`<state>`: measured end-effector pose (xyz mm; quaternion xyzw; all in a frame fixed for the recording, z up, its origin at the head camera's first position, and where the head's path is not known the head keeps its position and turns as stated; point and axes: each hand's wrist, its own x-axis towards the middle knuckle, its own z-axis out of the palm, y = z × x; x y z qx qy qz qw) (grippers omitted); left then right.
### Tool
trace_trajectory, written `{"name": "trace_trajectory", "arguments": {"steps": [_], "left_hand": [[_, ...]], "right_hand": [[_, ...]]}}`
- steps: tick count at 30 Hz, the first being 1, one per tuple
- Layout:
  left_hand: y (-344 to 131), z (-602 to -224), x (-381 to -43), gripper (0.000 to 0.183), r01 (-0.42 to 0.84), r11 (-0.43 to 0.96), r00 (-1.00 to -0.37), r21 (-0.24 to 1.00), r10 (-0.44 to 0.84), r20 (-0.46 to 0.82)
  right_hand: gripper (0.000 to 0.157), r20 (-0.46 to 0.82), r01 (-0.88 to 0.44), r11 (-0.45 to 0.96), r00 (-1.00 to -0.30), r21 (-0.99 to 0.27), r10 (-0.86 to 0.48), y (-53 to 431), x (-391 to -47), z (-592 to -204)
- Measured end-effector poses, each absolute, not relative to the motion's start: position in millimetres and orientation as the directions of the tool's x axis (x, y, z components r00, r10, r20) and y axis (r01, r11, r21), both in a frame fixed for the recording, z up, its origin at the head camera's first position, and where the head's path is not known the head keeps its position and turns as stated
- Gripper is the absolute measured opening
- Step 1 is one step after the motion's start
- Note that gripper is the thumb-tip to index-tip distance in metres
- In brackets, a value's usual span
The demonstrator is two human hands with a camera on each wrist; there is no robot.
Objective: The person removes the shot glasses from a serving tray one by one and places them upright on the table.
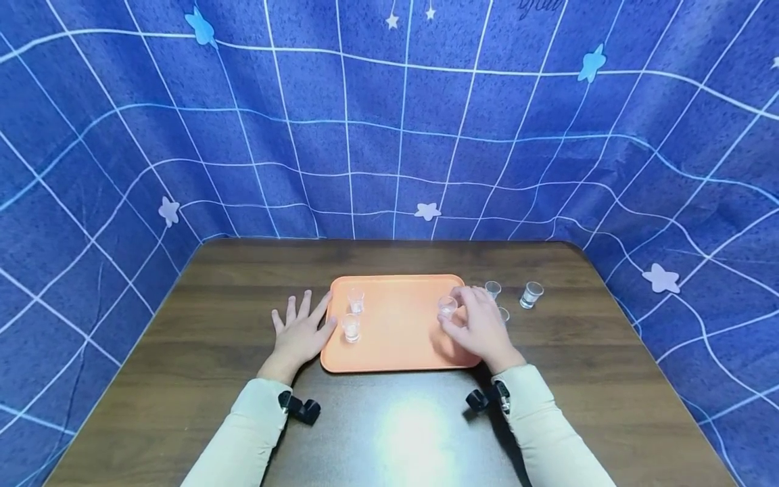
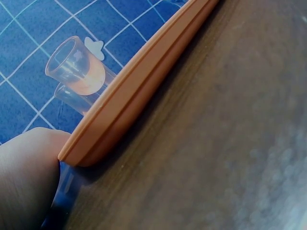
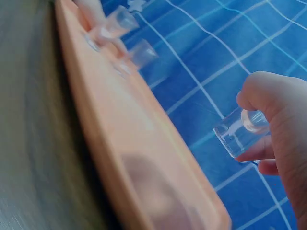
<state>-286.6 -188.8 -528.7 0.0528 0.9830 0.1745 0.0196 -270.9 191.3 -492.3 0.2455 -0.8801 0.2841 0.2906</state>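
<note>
One clear glass (image 1: 447, 307) was pinched in your right hand (image 1: 479, 326); your left hand (image 1: 301, 342), splayed, touched the orange tray (image 1: 395, 335).

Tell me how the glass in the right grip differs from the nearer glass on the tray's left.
The held glass is pinched by the right grip; the nearer left glass stands untouched on the tray. The held glass is partly hidden by that grip; the nearer left glass shows whole in the head view. Both are clear.
</note>
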Motion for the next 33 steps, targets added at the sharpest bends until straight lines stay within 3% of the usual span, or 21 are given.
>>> {"name": "trace_trajectory", "arguments": {"steps": [11,33], "left_hand": [[-189.0,-533.1,-289.0,0.064,0.100,0.935,-0.994,0.339,0.112,-0.016],[-188.9,-531.3,-287.3,0.064,0.095,0.937,-0.994,0.337,0.108,-0.021]], "right_hand": [[0.041,0.716,-0.535,0.769,-0.682,-0.350,-0.148,248.3,-270.7,-483.0],[0.046,0.664,-0.326,0.840,-0.746,-0.434,0.053,336.7,-256.7,-505.8]]}}
